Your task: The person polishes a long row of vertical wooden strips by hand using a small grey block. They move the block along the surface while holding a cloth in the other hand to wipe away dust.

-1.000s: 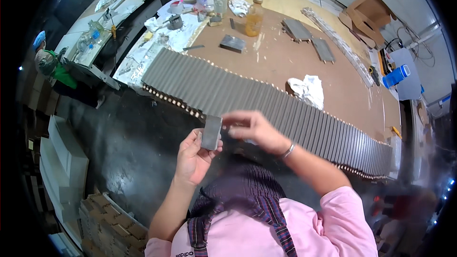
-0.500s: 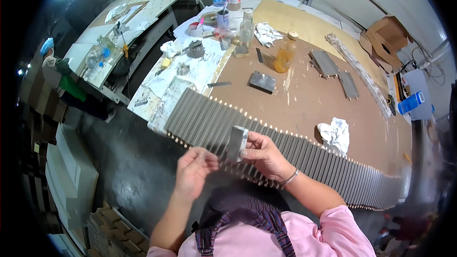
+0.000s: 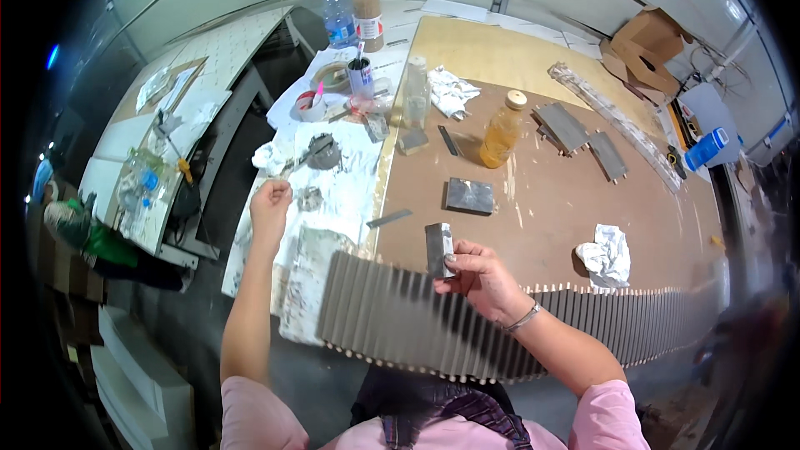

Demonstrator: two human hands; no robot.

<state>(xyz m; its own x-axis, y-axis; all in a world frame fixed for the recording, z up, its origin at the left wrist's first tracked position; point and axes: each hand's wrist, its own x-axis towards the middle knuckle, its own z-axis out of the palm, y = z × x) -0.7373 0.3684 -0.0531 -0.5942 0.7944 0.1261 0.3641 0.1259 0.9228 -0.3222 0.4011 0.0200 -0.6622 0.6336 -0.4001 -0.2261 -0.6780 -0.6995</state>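
My right hand [image 3: 482, 277] grips a small rectangular grey block [image 3: 435, 252] with a pale side, held upright between thumb and fingers over the far edge of the slatted strip. That strip [image 3: 400, 317], a long row of narrow grey slats with light wooden tips, lies along the table's near edge. At the left, my left hand [image 3: 272, 204] is closed, fingertips together, above stained white paper [image 3: 333, 192]; whether anything small is between them is hidden. Just beyond it sits a grey paste-covered pot [image 3: 323, 152] beside a crumpled white wad [image 3: 271, 157].
On the brown board are a dark flat block [image 3: 469, 196], an amber bottle [image 3: 502, 132], grey slat pieces [image 3: 562, 127] and a crumpled cloth [image 3: 606, 257]. Bottles [image 3: 367, 12] stand at the back. Another person [image 3: 83, 229] is at the far left.
My left hand has moved from beside the block out left and forward toward the pot. My right hand still holds the grey block, now farther over the table. The view has shifted.
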